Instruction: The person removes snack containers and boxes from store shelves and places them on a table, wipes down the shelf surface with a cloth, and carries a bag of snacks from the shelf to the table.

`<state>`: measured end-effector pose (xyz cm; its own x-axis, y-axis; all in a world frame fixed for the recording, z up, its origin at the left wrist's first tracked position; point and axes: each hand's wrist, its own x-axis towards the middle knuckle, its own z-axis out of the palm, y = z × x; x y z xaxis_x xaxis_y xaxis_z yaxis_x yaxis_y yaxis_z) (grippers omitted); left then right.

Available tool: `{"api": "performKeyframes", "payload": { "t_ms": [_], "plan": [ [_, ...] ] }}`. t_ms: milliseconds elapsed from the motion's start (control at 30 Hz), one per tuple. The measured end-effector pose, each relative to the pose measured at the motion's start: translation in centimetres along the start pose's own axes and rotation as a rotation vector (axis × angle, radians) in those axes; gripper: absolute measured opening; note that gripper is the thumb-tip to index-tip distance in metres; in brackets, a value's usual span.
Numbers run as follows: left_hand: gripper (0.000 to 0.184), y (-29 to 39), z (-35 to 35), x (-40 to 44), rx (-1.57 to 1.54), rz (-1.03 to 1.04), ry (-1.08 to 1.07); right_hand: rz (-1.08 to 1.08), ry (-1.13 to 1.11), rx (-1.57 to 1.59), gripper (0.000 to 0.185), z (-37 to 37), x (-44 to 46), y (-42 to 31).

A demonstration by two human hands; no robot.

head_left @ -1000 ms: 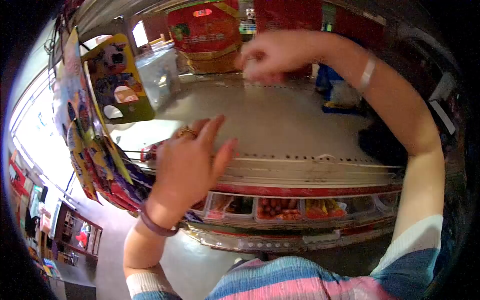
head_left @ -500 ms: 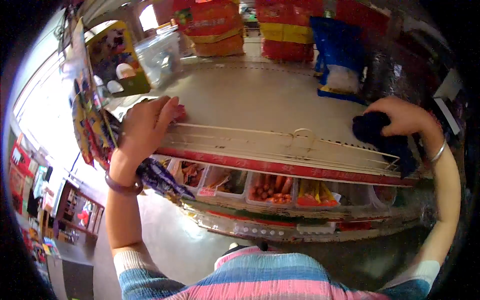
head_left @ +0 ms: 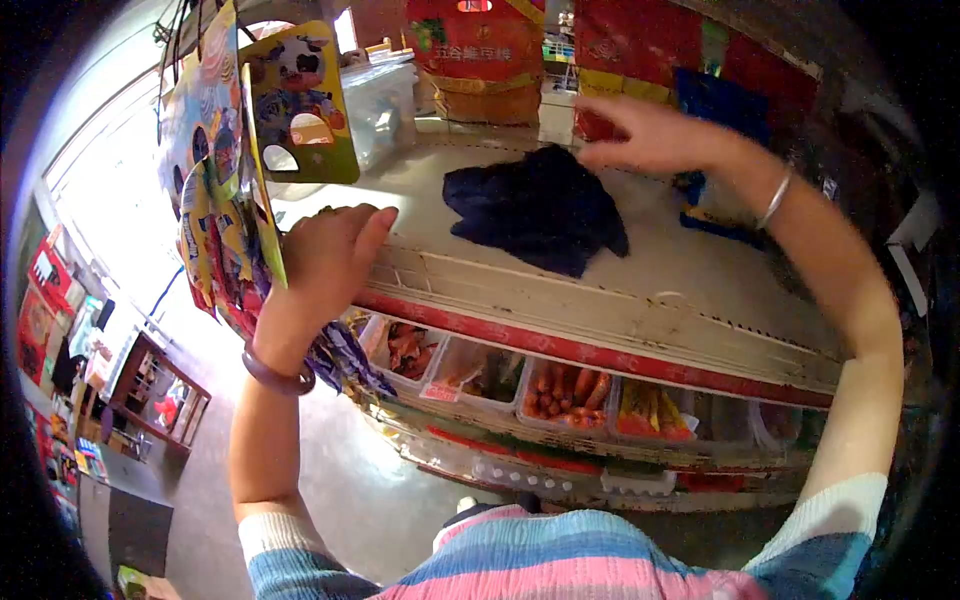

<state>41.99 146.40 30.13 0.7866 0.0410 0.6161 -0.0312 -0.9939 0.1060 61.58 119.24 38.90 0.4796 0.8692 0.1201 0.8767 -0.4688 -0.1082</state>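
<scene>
The right hand (head_left: pixel 645 135), blurred at the upper right of centre, is spreading its fingers and thumb apart and pinching nothing. It is hovering or resting just beside the upper right edge of a dark blue cloth (head_left: pixel 540 215); contact cannot be told. The cloth is lying loosely spread, in folds, on the shelf (head_left: pixel 700 255) in the middle of the frame.

At centre left, the left hand (head_left: pixel 335 255) is curling over the shelf's front corner, probably to steady the leaning body; whether it is gripping anything is hidden.

Beyond, packets (head_left: pixel 215 215) and a cartoon card (head_left: pixel 300 110) are hanging at the upper left, seemingly for display. A red package (head_left: pixel 475 60) and a blue bag (head_left: pixel 720 100) are standing along the far side, perhaps to use its depth. Below, sausages (head_left: pixel 565 388) are sitting in their own clear tray (head_left: pixel 562 424), likely to keep foods sorted.

Half a second earlier, the cloth was bunching under the right hand at the frame's right; now it is lying mid-shelf, with that hand higher up. The left hand is staying near the same corner.
</scene>
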Motion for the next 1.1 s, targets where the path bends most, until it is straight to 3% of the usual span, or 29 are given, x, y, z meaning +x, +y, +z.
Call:
{"api": "performKeyframes", "payload": {
  "t_ms": [67,100,167,267,333,367,433,467,500,567,667,767,900,967,1000,1033,1100],
  "plan": [
    [0.041,-0.1,-0.3,0.1,0.026,-0.018,-0.064,-0.143,-0.068,-0.024,0.069,3.1,2.5,0.0],
    [0.042,-0.3,-0.4,0.1,0.040,-0.029,-0.103,-0.202,-0.136,-0.060,0.057,4.8,3.6,0.2],
    [0.038,-1.0,0.0,0.0,0.061,0.011,-0.080,-0.179,-0.096,-0.343,0.036,5.8,4.7,-1.1],
    [0.034,-1.4,0.2,0.1,0.108,0.048,-0.056,-0.011,0.075,-0.275,0.018,5.0,9.1,1.1],
    [0.034,-1.6,0.6,0.1,0.110,0.070,-0.022,-0.080,0.452,-0.044,0.012,2.9,10.7,2.3],
    [0.033,-1.6,0.8,0.1,0.110,0.081,-0.006,-0.194,0.546,-0.052,0.014,1.0,11.2,2.7],
    [0.030,-1.9,1.2,0.2,0.093,0.114,0.055,-0.164,0.768,0.101,0.017,-1.6,11.1,0.9],
    [0.028,-2.0,1.5,0.2,0.076,0.132,0.114,-0.273,0.825,0.183,0.019,-3.4,12.3,3.5],
    [0.028,-2.2,1.7,0.2,0.059,0.151,0.172,-0.058,0.846,0.396,0.040,-4.7,11.3,0.7],
    [0.027,-2.1,1.6,0.4,0.056,0.147,0.164,0.125,1.118,0.506,0.027,-6.0,10.8,-2.8],
    [0.027,-2.2,1.6,0.4,0.068,0.133,0.169,0.010,0.690,0.427,0.028,-6.3,10.6,-3.1],
    [0.027,-2.2,1.5,0.3,0.068,0.109,0.160,-0.035,0.867,0.497,0.025,-6.7,15.2,-0.5],
    [0.026,-2.3,1.8,0.3,0.009,0.126,0.172,-0.231,0.482,0.171,0.035,-2.8,16.3,-1.0],
    [0.026,-2.4,1.8,0.3,0.025,0.121,0.154,-0.133,0.054,0.258,0.047,0.4,13.8,-4.3],
    [0.026,-2.5,1.7,0.2,0.037,0.111,0.146,-0.196,-0.048,0.167,0.048,1.9,13.7,-5.0],
    [0.026,-2.5,1.6,0.1,0.046,0.108,0.136,-0.258,-0.147,0.076,0.050,3.6,13.8,-5.4],
    [0.026,-2.3,1.2,0.0,0.063,0.101,0.116,-0.331,-0.140,-0.092,0.048,6.9,13.1,-5.7]
  ]
}}
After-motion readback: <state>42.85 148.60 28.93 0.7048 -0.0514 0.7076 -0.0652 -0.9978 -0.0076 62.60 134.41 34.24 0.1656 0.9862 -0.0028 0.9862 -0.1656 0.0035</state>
